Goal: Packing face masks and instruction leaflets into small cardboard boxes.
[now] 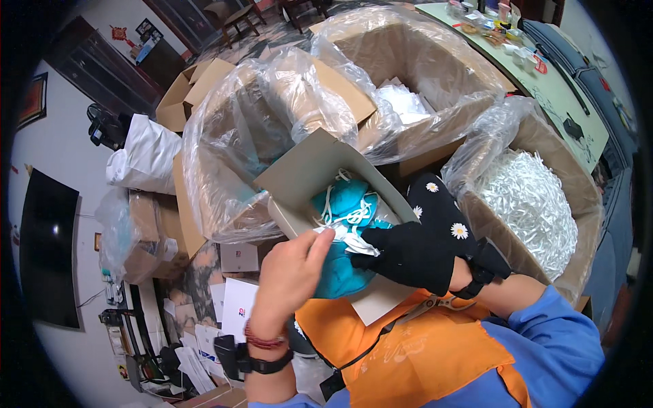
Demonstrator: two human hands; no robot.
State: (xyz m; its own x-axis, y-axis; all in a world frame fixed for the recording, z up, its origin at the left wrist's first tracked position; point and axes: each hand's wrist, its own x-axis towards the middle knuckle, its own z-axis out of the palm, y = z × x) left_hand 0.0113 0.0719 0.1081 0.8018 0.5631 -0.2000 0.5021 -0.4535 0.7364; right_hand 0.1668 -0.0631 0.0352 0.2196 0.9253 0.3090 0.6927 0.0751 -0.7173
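On my lap sits a small open carton [309,163] holding teal cup-shaped pieces [343,197] with white elastic straps, which look like face masks. One more teal mask [340,272] lies at the carton's near end, under my hands. My bare left hand [292,268] pinches a bunch of white straps [340,238] between thumb and fingers. My right hand [405,250], in a black glove, closes on the other end of the same white straps. The glove's fingertips are partly hidden.
Large cartons lined with clear plastic, the left one [218,136] and the back one [435,61], stand ahead. A lined carton of white strips [530,197] is at the right. A green table [571,102] with assorted items is beyond. White flat boxes [235,306] lie at the lower left.
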